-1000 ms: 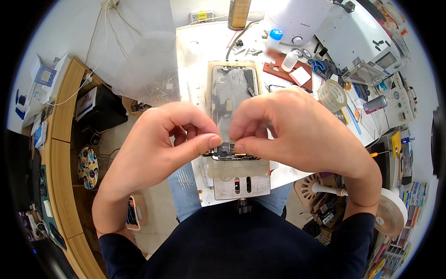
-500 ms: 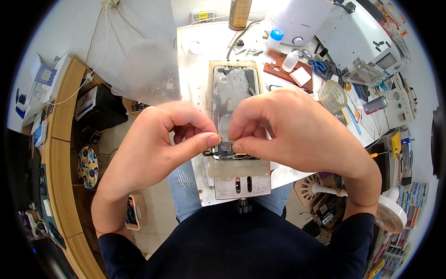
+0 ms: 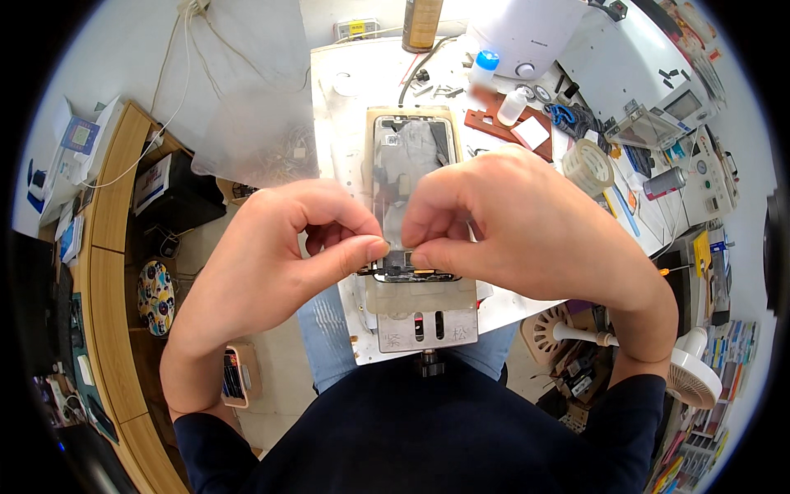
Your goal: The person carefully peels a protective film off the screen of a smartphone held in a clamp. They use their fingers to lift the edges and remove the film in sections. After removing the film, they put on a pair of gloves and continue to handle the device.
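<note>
An opened phone (image 3: 405, 177) with a dark frame and grey inside lies lengthwise in a metal holding fixture (image 3: 391, 333) in front of me. Over the phone's near left corner, my left hand (image 3: 296, 239) is closed in a pinch of thumb and forefinger. My right hand (image 3: 518, 230) pinches likewise just beside it, its thumb low over the phone's near end. A small dark part (image 3: 368, 270) pokes out below the left fingertips. What either pinch holds, if anything, is too small and covered to make out.
On the white worktable (image 3: 341, 123), a blue-capped bottle (image 3: 485, 66), a white squeeze bottle (image 3: 512, 107), a brown tray (image 3: 490, 123) and a tape roll (image 3: 588, 165) stand to the right. A white machine (image 3: 527, 37) is behind. A small fan (image 3: 693, 375) sits low right.
Both hands hold nearly the same pinched pose at the phone's near end. The whole view has shifted very slightly; nothing else has visibly moved.
</note>
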Demonstrator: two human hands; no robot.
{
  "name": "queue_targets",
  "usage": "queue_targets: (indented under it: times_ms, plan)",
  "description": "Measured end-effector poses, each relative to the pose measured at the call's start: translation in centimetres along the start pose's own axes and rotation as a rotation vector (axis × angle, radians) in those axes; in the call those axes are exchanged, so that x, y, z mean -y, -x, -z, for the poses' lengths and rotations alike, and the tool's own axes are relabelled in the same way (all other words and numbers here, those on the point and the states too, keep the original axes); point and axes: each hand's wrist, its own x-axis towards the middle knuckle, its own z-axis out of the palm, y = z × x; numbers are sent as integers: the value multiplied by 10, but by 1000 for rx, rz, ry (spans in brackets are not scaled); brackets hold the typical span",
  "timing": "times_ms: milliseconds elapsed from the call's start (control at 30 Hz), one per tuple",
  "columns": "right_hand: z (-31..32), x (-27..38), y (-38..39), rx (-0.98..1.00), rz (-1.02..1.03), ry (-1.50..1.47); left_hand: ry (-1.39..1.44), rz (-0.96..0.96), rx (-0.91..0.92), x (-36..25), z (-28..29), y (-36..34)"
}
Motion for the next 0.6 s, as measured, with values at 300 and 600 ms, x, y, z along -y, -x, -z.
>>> queue_targets:
  times_ms: [300,600]
  plan:
    - [1,-2,-1,10,38,10,-2,23,-1,-3,0,0]
    - [3,3,-4,62,-10,28,-3,2,-7,2,1,1]
